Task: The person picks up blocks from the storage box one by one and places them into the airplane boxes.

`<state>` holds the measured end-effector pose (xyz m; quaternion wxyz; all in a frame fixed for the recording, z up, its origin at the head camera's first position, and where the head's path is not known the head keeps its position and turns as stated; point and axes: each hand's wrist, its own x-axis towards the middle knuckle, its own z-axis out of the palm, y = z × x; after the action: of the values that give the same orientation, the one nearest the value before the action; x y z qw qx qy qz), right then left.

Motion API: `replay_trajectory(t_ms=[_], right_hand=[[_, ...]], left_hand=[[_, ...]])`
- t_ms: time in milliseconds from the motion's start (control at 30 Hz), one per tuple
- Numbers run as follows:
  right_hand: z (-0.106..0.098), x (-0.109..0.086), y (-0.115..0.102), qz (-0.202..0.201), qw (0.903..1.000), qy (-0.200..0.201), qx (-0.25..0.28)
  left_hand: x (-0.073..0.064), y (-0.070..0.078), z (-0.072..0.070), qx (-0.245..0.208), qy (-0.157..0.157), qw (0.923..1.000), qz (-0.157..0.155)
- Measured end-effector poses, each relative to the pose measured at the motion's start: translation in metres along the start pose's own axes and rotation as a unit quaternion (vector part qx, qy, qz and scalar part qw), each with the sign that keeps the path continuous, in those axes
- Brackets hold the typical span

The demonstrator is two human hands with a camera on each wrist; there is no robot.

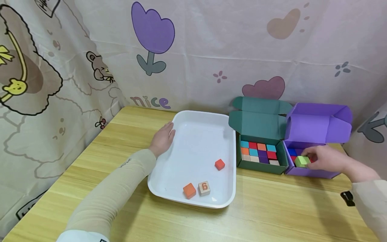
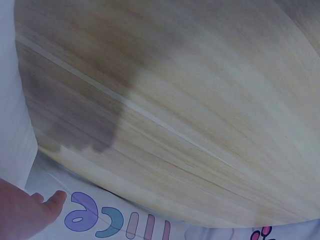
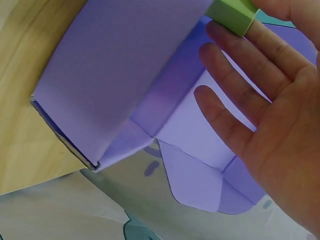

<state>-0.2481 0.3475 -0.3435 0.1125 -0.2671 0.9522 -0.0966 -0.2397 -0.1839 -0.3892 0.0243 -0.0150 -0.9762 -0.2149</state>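
Observation:
My right hand [image 1: 329, 158] pinches a light green block [image 1: 302, 161] between thumb and fingers, over the open purple box [image 1: 314, 172]. In the right wrist view the green block [image 3: 234, 16] shows at the fingertips, close to the box wall [image 3: 115, 65]. Blue and red blocks lie in the purple box, partly hidden by the hand. My left hand [image 1: 162, 138] rests against the left rim of the white tray [image 1: 193, 144], fingers extended. Inside the tray sit a red block [image 1: 219, 164], an orange block [image 1: 189, 191] and a wooden block marked 6 [image 1: 204, 188].
An open green box [image 1: 262, 167] stands between the tray and the purple box, filled with rows of coloured blocks [image 1: 253, 152]. Both box lids [image 1: 261, 122] lean back toward a printed cloth [image 1: 199, 60] behind the wooden table [image 1: 260, 208].

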Motion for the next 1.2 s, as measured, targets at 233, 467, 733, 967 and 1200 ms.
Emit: replay_trajectory(t_ms=[233,467,733,967,1200], right_hand=[[0.004,0.003,0.002,-0.015,0.9998,-0.009,0.005],[0.001,0.008,0.002,-0.008,0.9990,-0.036,0.024],[0.001,0.016,0.010,-0.022,0.9971,-0.064,0.035],[0.004,0.028,0.013,-0.052,0.9948,-0.079,0.039],[0.003,0.032,0.004,-0.025,0.9949,-0.096,0.019]], left_hand=[[0.001,0.000,0.000,-0.003,0.001,1.0000,-0.001],[0.001,0.000,0.000,-0.003,0.003,1.0000,0.002],[0.000,0.000,0.000,-0.003,0.001,1.0000,0.000],[0.000,-0.002,0.001,-0.003,0.002,1.0000,-0.001],[0.000,-0.002,0.001,-0.007,0.002,1.0000,0.000]])
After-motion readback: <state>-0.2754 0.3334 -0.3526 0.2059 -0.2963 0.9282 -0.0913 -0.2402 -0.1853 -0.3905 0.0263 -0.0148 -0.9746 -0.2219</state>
